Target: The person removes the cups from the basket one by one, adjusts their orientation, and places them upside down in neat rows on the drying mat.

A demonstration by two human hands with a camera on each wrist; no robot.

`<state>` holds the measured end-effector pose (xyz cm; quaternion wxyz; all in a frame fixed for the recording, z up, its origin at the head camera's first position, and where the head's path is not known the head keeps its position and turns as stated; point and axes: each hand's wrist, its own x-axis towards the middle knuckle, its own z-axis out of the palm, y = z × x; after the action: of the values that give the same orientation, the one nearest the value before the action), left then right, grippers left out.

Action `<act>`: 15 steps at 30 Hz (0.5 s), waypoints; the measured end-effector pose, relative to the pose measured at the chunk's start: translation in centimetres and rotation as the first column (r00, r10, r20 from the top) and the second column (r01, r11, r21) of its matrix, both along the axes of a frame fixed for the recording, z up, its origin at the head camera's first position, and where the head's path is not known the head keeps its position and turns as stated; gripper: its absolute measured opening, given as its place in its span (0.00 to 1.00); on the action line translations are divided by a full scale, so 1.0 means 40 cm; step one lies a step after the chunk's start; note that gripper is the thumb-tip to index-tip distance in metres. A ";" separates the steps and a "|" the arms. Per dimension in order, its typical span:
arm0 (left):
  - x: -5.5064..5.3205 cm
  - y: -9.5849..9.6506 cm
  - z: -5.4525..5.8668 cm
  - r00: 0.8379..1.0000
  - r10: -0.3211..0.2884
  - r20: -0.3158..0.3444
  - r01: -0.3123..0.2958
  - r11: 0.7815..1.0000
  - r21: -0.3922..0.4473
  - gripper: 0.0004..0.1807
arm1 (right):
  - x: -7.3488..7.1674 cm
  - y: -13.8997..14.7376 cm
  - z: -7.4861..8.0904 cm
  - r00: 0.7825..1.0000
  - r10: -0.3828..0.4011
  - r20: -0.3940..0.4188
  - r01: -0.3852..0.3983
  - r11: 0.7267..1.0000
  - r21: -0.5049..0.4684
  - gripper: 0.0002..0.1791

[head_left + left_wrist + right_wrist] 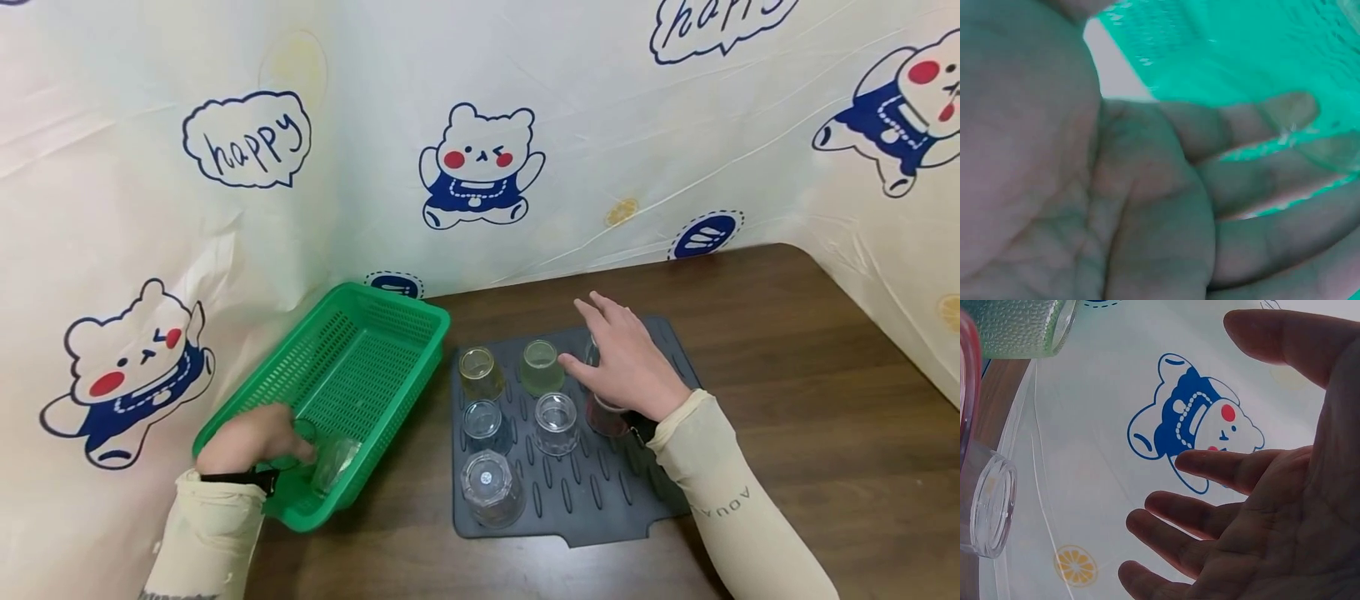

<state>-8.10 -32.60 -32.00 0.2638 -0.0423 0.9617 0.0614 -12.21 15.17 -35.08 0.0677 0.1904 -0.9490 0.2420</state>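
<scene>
My left hand reaches into the near end of the green basket, where a clear glass lies. In the left wrist view the fingers are fairly straight, their tips overlapping a faint transparent rim. Over the far right part of the dark grey drying mat, my right hand is raised with spread fingers and nothing in it. Near it are a green glass, a pink glass partly hidden under the wrist, and a clear glass mostly covered by the hand in the head view.
On the mat's left side stand a yellowish glass, a bluish glass and a large clear glass. Another clear glass is mid-mat. A printed curtain hangs behind the brown wooden table.
</scene>
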 end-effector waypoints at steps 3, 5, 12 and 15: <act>0.002 0.010 0.042 0.999 0.010 -0.034 -0.011 1.000 -0.024 0.36 | -0.003 0.000 0.001 1.000 0.002 0.001 -0.002 1.000 0.002 0.44; 0.004 0.021 0.080 0.997 0.012 -0.083 -0.014 1.000 -0.023 0.44 | -0.003 0.000 0.001 1.000 0.002 0.003 -0.002 1.000 -0.004 0.44; 0.051 0.114 0.191 0.922 -0.009 -0.388 0.002 1.000 -0.018 0.52 | -0.001 -0.008 0.009 0.981 -0.001 -0.192 -0.049 0.965 -0.256 0.31; 0.072 0.181 0.209 0.828 -0.008 -0.560 0.041 0.998 0.045 0.48 | -0.001 -0.010 0.015 0.957 -0.025 -0.288 -0.084 0.929 -0.359 0.27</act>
<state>-5.22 -25.38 -23.63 -0.0275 -0.0028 0.9952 0.0943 -12.25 14.76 -34.49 0.2356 0.2218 -0.8638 0.3862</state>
